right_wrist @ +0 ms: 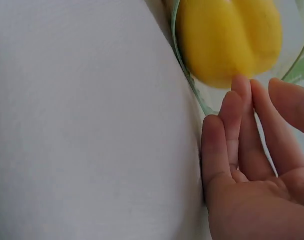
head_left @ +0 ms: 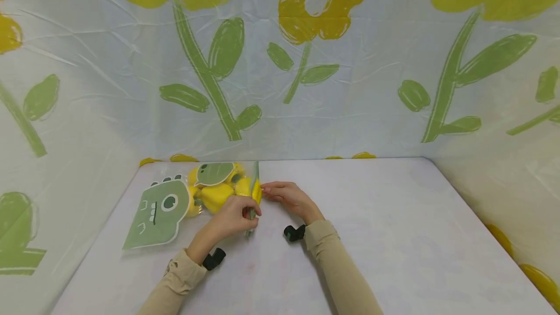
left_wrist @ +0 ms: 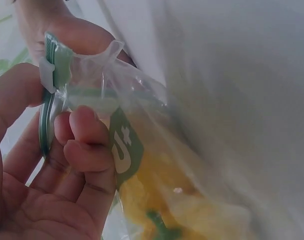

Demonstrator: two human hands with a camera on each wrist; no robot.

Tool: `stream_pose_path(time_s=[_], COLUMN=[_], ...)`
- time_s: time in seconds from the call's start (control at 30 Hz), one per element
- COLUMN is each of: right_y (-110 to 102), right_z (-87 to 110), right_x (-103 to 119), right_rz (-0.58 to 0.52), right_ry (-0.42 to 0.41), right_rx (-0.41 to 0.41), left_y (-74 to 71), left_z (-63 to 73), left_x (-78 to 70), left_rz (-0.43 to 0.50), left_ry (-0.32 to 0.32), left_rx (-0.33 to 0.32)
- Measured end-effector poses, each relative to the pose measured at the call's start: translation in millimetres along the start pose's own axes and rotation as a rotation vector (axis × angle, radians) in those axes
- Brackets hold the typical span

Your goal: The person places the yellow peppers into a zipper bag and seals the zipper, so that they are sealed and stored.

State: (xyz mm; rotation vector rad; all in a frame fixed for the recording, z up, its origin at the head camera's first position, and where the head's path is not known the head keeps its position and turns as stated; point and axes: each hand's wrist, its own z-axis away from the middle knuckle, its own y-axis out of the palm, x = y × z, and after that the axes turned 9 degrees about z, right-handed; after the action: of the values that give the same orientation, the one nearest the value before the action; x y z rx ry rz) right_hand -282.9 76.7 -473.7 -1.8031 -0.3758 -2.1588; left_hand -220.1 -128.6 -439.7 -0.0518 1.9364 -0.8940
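A clear zip bag (head_left: pixel 164 213) with a green monster print lies on the left part of the table, with several yellow bell peppers (head_left: pixel 214 197) inside. My left hand (head_left: pixel 234 215) pinches the green zip edge at the bag's near side. In the left wrist view, a white slider (left_wrist: pixel 47 75) sits on that zip, beside the thumb and fingers. My right hand (head_left: pixel 290 199) is at the bag's mouth, its fingers fairly straight. The right wrist view has its fingertips right at the end of a yellow bell pepper (right_wrist: pixel 229 42), which lies within the spread green-edged mouth.
The white table (head_left: pixel 393 232) stretches to the right of both hands. A cloth (head_left: pixel 350 111) printed with flowers hangs behind it and along both sides. Small black cameras (head_left: pixel 214 259) are worn on the wrists.
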Motion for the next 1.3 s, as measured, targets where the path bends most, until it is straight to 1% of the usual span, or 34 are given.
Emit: stream_pose_path(time_s=[0.13,0.27,0.5,0.7,0.8,0.9,0.97,1.03,1.13,1.17,1.23,1.3], right_y=[2,5,9,11,11,9,6,3,-1,-1,1,6], right_z=[-1.6,-1.7,0.2,1.6,1.7,3.3,6.4,11.9,22.3,26.4,34.1,41.5], right_x=[1,2,4,3,3,7,11,18,28,31,37,41], right_rz=[0.074,0.143,0.157,0.232,0.283,0.336,0.387,0.441,0.52,0.545,0.589,0.647], right_ry=[0.005,0.008,-0.01,-0.013,-0.02,-0.045,-0.059,-0.082,-0.109,-0.111,-0.111,-0.094], right_rx=[0.066,0.107,0.115,0.139,0.178,0.237,0.274,0.286,0.272,0.267,0.275,0.299], left_y=[0.3,0.2,-1.4,-1.7,-1.6,-1.6,-1.7,-2.0,-4.2,-5.4,-8.4,-11.5], left_z=[1.0,1.5,1.2,0.6,0.9,1.6,2.3,3.4,7.4,9.4,15.3,24.1], left_x=[-1.0,-3.6,-7.8,-9.2,-9.4,-9.0,-8.2,-7.2,-6.3,-6.4,-8.0,-9.6], left_rz=[-0.005,-0.01,-0.014,-0.02,-0.021,-0.026,-0.028,-0.032,-0.002,0.013,0.058,0.135], left_ry=[-0.022,-0.03,-0.049,-0.074,-0.081,-0.084,-0.073,-0.059,-0.029,-0.029,-0.041,-0.082], left_rx=[0.001,-0.013,-0.041,-0.046,-0.053,-0.063,-0.064,-0.061,-0.05,-0.046,-0.041,-0.029])
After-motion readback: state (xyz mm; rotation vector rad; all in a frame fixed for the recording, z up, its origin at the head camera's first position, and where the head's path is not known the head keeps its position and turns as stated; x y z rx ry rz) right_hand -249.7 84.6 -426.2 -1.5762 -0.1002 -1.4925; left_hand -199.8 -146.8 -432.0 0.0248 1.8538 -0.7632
